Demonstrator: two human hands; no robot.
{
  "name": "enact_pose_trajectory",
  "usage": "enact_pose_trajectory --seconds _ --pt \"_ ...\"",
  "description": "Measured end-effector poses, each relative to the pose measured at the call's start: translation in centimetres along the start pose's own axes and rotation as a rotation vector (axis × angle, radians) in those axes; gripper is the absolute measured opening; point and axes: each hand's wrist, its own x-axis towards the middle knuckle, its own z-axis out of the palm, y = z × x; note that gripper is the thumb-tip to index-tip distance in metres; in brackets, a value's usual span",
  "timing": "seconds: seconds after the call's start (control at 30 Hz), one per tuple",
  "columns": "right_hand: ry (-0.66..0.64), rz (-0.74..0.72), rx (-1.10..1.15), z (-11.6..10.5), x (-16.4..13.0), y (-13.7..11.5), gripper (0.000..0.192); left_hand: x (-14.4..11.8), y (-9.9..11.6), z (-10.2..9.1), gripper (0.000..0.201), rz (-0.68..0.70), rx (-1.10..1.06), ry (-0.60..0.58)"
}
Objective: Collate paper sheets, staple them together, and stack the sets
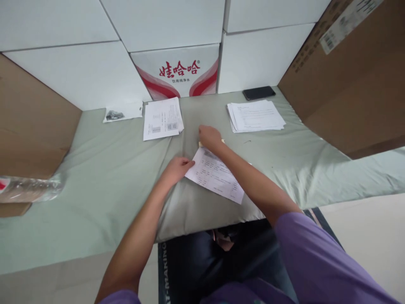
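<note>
A printed paper sheet (210,174) lies at an angle on the cloth near the front edge. My left hand (179,169) pinches its left edge between thumb and fingers. Curled into a fist, my right hand (209,136) is at the sheet's upper edge, and its forearm crosses over part of the print. Small pale yellow parts of some object (200,144) peek out below the fist and beside the wrist. Most of that object is hidden, so I cannot make out its kind.
Left of centre lies a stack of printed papers (163,119), with a small clear packet (123,112) beside it. Another paper stack (256,116) and a black phone (258,93) are at the right. White boxes (177,25) stand behind, brown cartons (354,84) flank the table, and a plastic bottle (31,188) lies at left.
</note>
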Motion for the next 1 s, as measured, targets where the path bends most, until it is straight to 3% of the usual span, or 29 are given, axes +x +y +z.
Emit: enact_pose_trajectory --seconds 0.23,0.53,0.83,0.9,1.0 --pt "0.363 -0.159 0.43 -1.6 -1.0 2.7 0.03 -1.1 0.1 -0.6 0.037 0.034 0.014 0.01" --pt "0.527 -0.069 0.648 -1.9 -7.2 7.3 0.018 -1.2 -1.2 -1.5 0.039 0.061 0.054 0.005" --pt "0.469 -0.091 0.692 -1.5 -7.7 7.8 0.017 -2.4 -1.2 -3.6 0.04 0.07 0.08 -0.102" --pt "0.372 -0.128 0.68 -2.2 -8.1 7.7 0.019 -2.9 -1.0 -4.6 0.04 0.115 0.082 -0.103" --pt "0.092 -0.188 0.691 -3.4 -8.9 7.7 0.032 -3.5 -1.1 -6.2 0.037 0.192 0.033 -0.038"
